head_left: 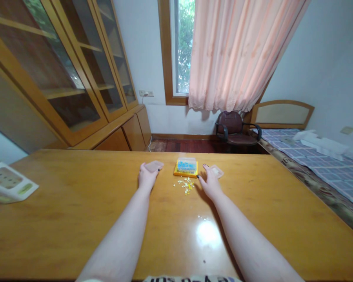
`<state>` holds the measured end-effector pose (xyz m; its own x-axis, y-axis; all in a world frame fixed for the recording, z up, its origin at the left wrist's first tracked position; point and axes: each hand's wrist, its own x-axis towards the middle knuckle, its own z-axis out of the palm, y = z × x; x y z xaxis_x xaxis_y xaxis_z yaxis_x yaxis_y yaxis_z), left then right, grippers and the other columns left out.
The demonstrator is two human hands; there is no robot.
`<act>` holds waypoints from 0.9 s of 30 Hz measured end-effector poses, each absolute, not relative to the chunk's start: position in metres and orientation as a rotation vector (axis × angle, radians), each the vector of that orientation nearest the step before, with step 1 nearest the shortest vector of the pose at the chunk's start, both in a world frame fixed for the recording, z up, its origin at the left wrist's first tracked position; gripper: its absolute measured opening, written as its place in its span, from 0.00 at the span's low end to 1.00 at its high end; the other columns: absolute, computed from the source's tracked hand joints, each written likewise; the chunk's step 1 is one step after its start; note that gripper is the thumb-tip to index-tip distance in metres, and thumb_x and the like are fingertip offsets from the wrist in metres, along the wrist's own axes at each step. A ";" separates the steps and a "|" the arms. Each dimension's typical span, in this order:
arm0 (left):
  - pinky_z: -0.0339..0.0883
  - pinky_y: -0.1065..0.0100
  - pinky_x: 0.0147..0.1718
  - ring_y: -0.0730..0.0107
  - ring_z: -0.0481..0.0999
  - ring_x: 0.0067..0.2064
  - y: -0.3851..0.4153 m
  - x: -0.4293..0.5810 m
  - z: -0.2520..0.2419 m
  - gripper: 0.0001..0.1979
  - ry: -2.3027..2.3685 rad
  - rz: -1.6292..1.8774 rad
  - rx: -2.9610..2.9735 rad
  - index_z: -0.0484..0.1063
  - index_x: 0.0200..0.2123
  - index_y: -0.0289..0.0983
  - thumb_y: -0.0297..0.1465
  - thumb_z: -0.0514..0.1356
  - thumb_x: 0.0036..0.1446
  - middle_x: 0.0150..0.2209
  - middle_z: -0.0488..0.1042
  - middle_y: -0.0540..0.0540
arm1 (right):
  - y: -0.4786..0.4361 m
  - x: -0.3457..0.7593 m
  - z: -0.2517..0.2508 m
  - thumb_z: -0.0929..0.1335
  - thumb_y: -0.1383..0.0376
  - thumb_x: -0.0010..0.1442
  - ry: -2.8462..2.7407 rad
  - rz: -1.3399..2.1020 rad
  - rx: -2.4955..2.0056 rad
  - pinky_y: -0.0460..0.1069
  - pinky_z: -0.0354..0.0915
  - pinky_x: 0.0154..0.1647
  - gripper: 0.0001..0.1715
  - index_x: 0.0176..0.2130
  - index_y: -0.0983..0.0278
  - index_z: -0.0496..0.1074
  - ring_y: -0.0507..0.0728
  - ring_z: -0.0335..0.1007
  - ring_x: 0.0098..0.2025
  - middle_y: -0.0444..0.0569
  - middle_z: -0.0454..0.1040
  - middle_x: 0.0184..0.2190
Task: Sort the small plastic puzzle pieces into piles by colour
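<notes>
My left hand (147,178) grips a small, shallow translucent plastic tray or lid (153,166), with the thumb along its near edge. To the right, my right hand (211,183) has thumb and fingers apart and grips nothing I can see. Just beyond its knuckles is a second translucent plastic tray (217,171); whether the hand touches it I cannot tell. Between the hands sits a yellow base (189,175) bearing a clear box (187,165) with blue pieces inside. Small white and yellow pieces (188,185) lie scattered in front of it.
All this is on a wide wooden table (76,219). A white box-like object (10,182) stands at its left end. Behind are a glass-door cabinet (85,74), a curtained window and a brown armchair (235,129). A bed (317,156) is at the right.
</notes>
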<state>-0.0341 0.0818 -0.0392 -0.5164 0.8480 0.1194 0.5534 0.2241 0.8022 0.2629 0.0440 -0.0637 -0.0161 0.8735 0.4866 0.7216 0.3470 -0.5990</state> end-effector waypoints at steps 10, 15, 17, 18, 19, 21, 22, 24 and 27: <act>0.32 0.44 0.62 0.51 0.40 0.67 0.049 0.027 -0.040 0.41 1.715 0.932 2.199 0.40 0.65 0.39 0.40 0.58 0.54 0.67 0.42 0.36 | 0.032 0.246 -0.060 0.66 0.57 0.56 -1.913 0.412 -1.341 0.63 0.41 0.65 0.47 0.66 0.65 0.42 0.64 0.35 0.68 0.58 0.46 0.66; 0.28 0.43 0.62 0.52 0.44 0.67 0.044 0.038 -0.048 0.41 1.420 0.808 2.228 0.39 0.66 0.38 0.36 0.58 0.54 0.66 0.47 0.36 | 0.032 0.246 -0.062 0.66 0.55 0.56 -1.967 0.509 -1.354 0.65 0.35 0.65 0.50 0.67 0.61 0.37 0.64 0.28 0.68 0.56 0.43 0.67; 0.28 0.42 0.62 0.53 0.44 0.67 0.044 0.037 -0.047 0.40 1.381 0.839 2.188 0.41 0.66 0.40 0.34 0.58 0.54 0.66 0.48 0.38 | 0.032 0.247 -0.061 0.66 0.56 0.56 -1.967 0.531 -1.329 0.66 0.35 0.65 0.48 0.67 0.61 0.39 0.63 0.30 0.68 0.56 0.46 0.66; 0.28 0.42 0.62 0.53 0.45 0.67 0.045 0.036 -0.046 0.39 1.376 0.874 2.163 0.43 0.65 0.41 0.33 0.58 0.54 0.65 0.51 0.39 | 0.032 0.247 -0.060 0.66 0.57 0.56 -1.958 0.533 -1.314 0.66 0.36 0.65 0.47 0.66 0.60 0.41 0.64 0.32 0.68 0.56 0.47 0.66; 0.28 0.42 0.62 0.53 0.47 0.66 0.046 0.036 -0.045 0.37 1.379 0.919 2.130 0.46 0.65 0.41 0.32 0.58 0.54 0.64 0.53 0.40 | 0.032 0.248 -0.059 0.66 0.57 0.56 -1.944 0.530 -1.301 0.66 0.38 0.65 0.46 0.66 0.60 0.43 0.64 0.34 0.68 0.56 0.48 0.65; 0.34 0.45 0.63 0.55 0.53 0.65 0.048 0.035 -0.047 0.34 1.381 1.037 2.027 0.52 0.63 0.42 0.31 0.59 0.53 0.62 0.59 0.41 | 0.032 0.248 -0.058 0.66 0.58 0.57 -1.909 0.523 -1.280 0.65 0.41 0.64 0.43 0.65 0.61 0.47 0.64 0.40 0.67 0.56 0.51 0.64; 0.39 0.47 0.63 0.55 0.56 0.63 0.050 0.034 -0.049 0.33 1.371 1.099 1.958 0.54 0.62 0.41 0.31 0.59 0.53 0.61 0.61 0.40 | 0.033 0.249 -0.058 0.66 0.59 0.57 -1.893 0.522 -1.269 0.64 0.43 0.64 0.41 0.65 0.61 0.49 0.64 0.42 0.66 0.57 0.53 0.64; 0.51 0.52 0.60 0.57 0.62 0.61 0.054 0.034 -0.054 0.33 1.318 1.194 1.820 0.56 0.61 0.40 0.30 0.60 0.51 0.60 0.62 0.39 | 0.033 0.249 -0.057 0.66 0.59 0.57 -1.872 0.522 -1.250 0.64 0.46 0.63 0.40 0.64 0.62 0.51 0.64 0.46 0.65 0.57 0.55 0.63; 0.58 0.56 0.57 0.59 0.67 0.56 0.058 0.035 -0.061 0.35 1.218 1.247 1.692 0.57 0.60 0.40 0.27 0.63 0.48 0.58 0.64 0.40 | 0.032 0.248 -0.057 0.67 0.59 0.56 -1.892 0.507 -1.238 0.64 0.45 0.64 0.40 0.64 0.63 0.53 0.64 0.47 0.65 0.58 0.56 0.62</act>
<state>0.0349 0.0579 -0.0610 0.0957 0.9491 0.3000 0.2777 -0.3149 0.9076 0.2477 0.0324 -0.0566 -0.1997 0.8931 0.4031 0.5720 0.4402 -0.6921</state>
